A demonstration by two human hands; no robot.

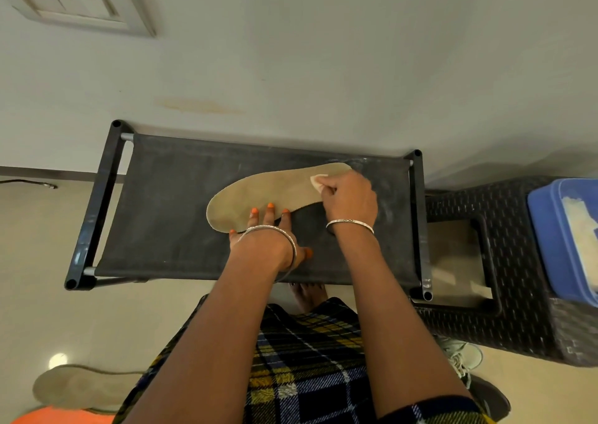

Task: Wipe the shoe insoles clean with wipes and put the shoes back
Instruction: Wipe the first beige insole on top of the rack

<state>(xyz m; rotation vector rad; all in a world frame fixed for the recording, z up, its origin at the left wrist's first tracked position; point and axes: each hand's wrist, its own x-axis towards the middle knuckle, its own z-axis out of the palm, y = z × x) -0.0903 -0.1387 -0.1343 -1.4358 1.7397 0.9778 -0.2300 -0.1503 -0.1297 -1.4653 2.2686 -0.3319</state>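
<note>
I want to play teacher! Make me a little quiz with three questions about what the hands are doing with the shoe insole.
1. True or false: the right hand pinches the wipe against the insole.
2. What does the left hand do? A) waves in the air B) presses the insole down with straight fingers C) grips the wipe
3. Fill in: the second insole lies on the ____.

Key: 1 true; 2 B; 3 floor.
</note>
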